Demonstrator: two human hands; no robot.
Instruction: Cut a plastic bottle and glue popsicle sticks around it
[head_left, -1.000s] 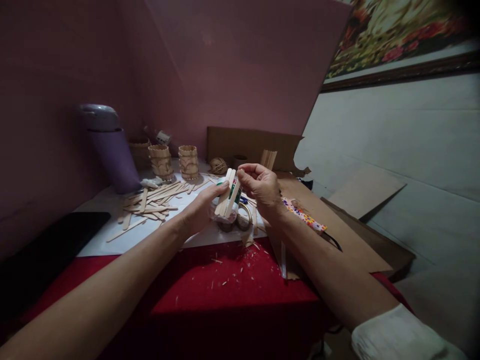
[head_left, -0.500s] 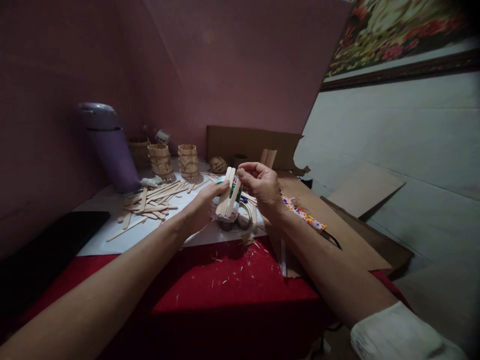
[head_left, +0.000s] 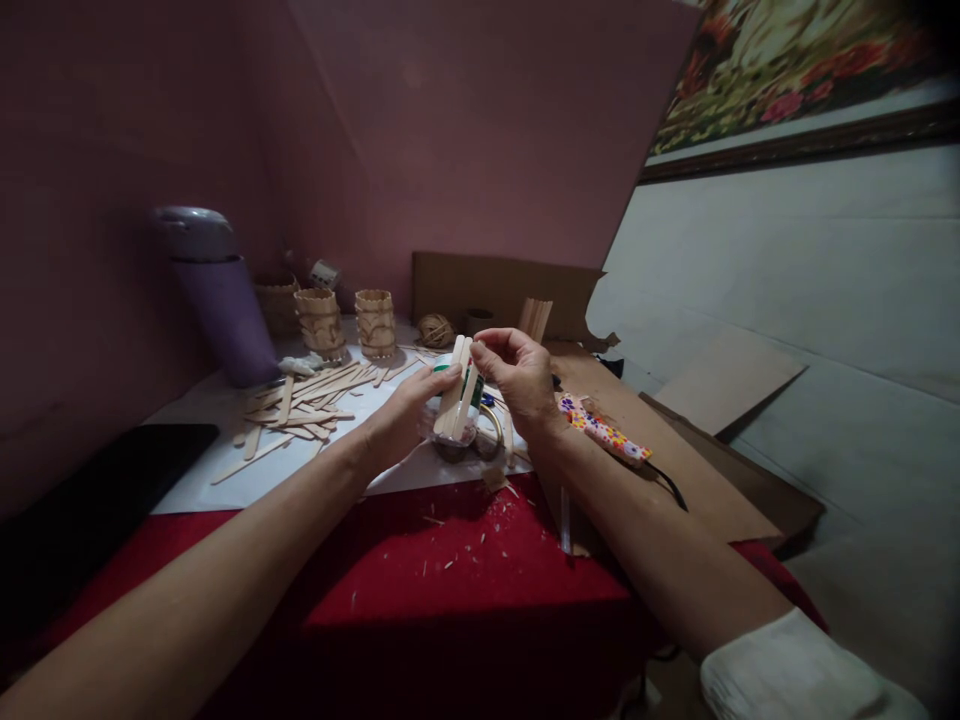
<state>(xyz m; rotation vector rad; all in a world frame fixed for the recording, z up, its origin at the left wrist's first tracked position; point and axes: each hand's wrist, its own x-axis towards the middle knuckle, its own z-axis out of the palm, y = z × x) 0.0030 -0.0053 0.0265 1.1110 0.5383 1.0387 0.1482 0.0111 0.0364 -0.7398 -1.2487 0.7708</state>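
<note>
My left hand (head_left: 405, 412) is closed around a clear plastic container with a green label (head_left: 478, 390), its thumb pressing near the top. Flat wooden craft sticks (head_left: 451, 400) stand side by side along the container's near face. My right hand (head_left: 521, 378) pinches the upper end of the rightmost craft stick (head_left: 466, 402), which leans slightly to the right against its neighbour. A roll of tape (head_left: 492, 428) lies behind and below the container, partly hidden. To the right of my right wrist lies a flower-patterned glue gun (head_left: 606, 432) with a black cord.
Loose craft sticks (head_left: 304, 405) are heaped on white paper at left. Two stick-built cups (head_left: 375, 325) stand behind, beside a purple flask (head_left: 225, 310). A ball of twine (head_left: 435, 330) sits near upright cardboard (head_left: 510, 280). Wood scraps litter the red cloth (head_left: 405, 570).
My right hand has shifted slightly left, bringing the rightmost craft stick closer against the one beside it. My left hand keeps its hold on the container, almost unmoved.
</note>
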